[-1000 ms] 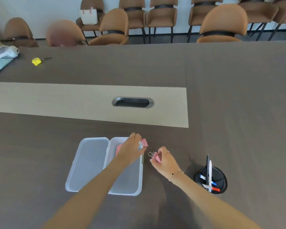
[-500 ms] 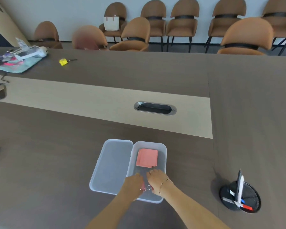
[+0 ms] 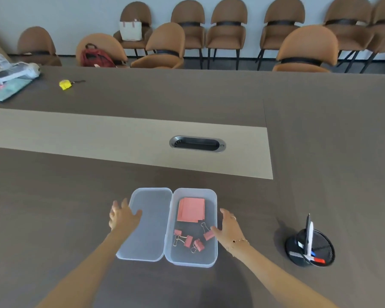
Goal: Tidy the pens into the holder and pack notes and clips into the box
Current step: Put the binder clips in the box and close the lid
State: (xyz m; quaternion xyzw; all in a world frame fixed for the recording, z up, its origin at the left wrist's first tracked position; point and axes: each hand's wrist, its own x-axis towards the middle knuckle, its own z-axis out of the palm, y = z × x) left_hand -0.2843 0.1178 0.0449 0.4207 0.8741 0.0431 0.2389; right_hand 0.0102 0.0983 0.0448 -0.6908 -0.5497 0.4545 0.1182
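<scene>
A translucent plastic box (image 3: 213, 258) lies open on the dark table, its hinged lid (image 3: 147, 230) flat to the left. Inside the box are a stack of pink notes (image 3: 190, 209) and several pink binder clips (image 3: 192, 240). My left hand (image 3: 121, 215) is open with spread fingers at the lid's left edge. My right hand (image 3: 228, 226) is open, touching the box's right wall. A black mesh pen holder (image 3: 318, 247) at the right holds pens (image 3: 309, 237) standing upright.
A metal cable grommet (image 3: 197, 144) sits in the table's light centre strip. A yellow tape measure (image 3: 65, 84) and a pile of plastic-wrapped items (image 3: 8, 72) lie at the far left. Brown chairs (image 3: 307, 47) line the far side, one with a red backpack (image 3: 96, 57).
Both hands carried clips to the box, dropped them inside, and have drawn apart to the box's two sides, now empty. The view has shifted.
</scene>
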